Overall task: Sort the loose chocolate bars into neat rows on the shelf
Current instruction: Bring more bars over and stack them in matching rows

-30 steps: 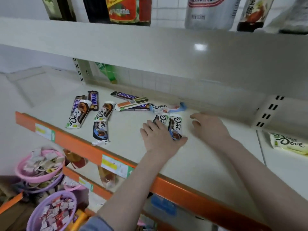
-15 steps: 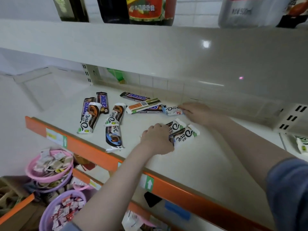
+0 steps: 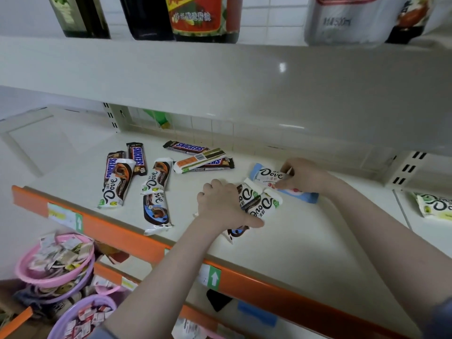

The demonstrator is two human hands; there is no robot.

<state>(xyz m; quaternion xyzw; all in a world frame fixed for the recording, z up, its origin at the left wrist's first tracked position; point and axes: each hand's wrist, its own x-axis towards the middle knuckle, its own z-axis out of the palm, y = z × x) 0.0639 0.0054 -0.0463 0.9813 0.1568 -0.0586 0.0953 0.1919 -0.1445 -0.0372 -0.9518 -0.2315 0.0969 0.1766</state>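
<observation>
I am watching the left hand (image 3: 223,204) lying over two Dove bars (image 3: 263,204) near the middle of the white shelf (image 3: 305,241), fingers curled round them and the thumb reaching along their front edge; the bars are sitting side by side, tilted, with their white ends pointing toward the back. The right hand (image 3: 303,176) is pinching a pale blue Dove bar (image 3: 270,176) just behind that pair, closer to the shelf's back edge, and the bar's far end is sticking out past the wrist toward the right. More loose bars are spread over the left half of the shelf: two Snickers bars (image 3: 137,159) and a Dove bar (image 3: 117,184) overlapping near the left, two further Dove bars (image 3: 156,192) end to end toward the front edge, and a striped bar (image 3: 200,160) lying across more Snickers near the back. The orange front rail (image 3: 269,292) is carrying price tags. Beyond the divider at the right edge a green Dove pack (image 3: 435,206) is resting. Pink and purple baskets (image 3: 56,270) of small sweets are stacked below at the left, and bottles (image 3: 203,18) are standing on the shelf above.
</observation>
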